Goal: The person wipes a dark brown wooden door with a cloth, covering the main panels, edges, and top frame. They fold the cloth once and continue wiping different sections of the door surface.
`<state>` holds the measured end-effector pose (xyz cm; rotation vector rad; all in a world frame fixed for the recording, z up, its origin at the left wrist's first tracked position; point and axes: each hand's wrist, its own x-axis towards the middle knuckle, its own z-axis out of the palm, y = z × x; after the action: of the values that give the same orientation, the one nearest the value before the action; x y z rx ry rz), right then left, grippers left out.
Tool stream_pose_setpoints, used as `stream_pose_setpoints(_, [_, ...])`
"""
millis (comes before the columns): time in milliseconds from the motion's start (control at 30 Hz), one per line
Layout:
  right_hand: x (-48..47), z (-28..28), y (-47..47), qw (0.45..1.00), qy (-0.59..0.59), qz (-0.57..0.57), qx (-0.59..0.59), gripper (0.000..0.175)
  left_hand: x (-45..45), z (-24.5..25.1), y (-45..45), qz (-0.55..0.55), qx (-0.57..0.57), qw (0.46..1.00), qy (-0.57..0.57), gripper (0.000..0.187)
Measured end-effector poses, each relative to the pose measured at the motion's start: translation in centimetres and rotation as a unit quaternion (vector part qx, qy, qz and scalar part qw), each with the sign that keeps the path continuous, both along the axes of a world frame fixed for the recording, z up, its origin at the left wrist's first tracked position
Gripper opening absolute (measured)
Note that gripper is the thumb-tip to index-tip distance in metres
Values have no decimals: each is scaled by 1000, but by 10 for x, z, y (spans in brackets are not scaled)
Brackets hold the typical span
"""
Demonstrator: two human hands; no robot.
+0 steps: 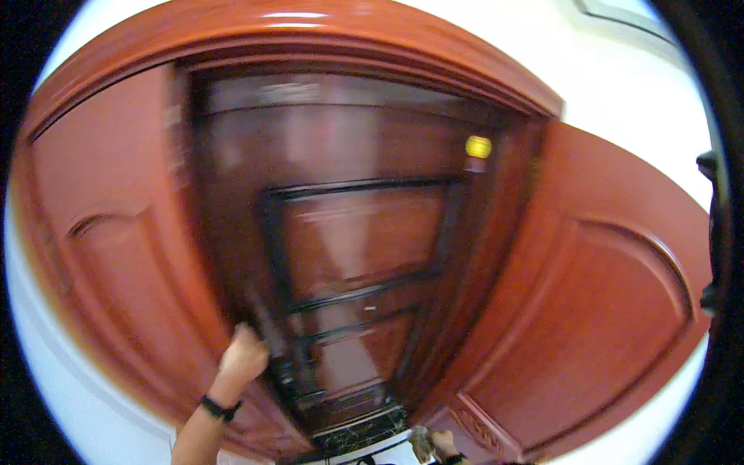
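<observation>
A dark reddish-brown panelled door (360, 232) fills the middle of the head view, its glossy surface blurred. My left hand (244, 353) is raised at the door's left side, fingers curled, with a black band (220, 408) on the wrist. Beside the fingers is a dark, shiny vertical shape, perhaps a handle; blur hides whether I grip it. Low in the picture, my right hand (444, 443) is partly cut off by the bottom edge, its fingers bent. Against it is a small grey-brown object (422, 444), which it seems to hold.
An orange-red wooden door frame (360, 23) surrounds the door, with panelled wood (604, 325) to the right. A yellow round fitting (478, 147) is at the door's upper right. Below lies a dark marbled threshold (360, 435). White wall (628, 93) shows at upper right.
</observation>
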<state>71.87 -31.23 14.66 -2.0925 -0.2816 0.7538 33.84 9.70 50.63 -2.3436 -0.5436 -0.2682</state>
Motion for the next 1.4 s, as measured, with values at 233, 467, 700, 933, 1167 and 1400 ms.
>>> stream_pose_setpoints(233, [-54,20,53,992,-23,114,-57,49,-1,27,6,-45,161,986,-4,24])
stream_pose_setpoints(467, [-126,71,135,968,9,250,18,50,-5,23,6,-17,110,993,25,38])
stream_pose_setpoints(700, [-146,83,170,944,65,323,36,52,2,24,2,-34,110,993,14,39])
stream_pose_setpoints(933, [-154,64,175,936,146,320,21,53,-7,32,-4,21,139,989,45,39])
stream_pose_setpoints(1167, [-126,-21,139,934,256,248,15,54,-1,25,-11,30,175,981,-83,26])
stream_pose_setpoints(1400, [-45,-168,66,923,359,137,9,55,29,-167,-153,-95,-366,886,-267,28])
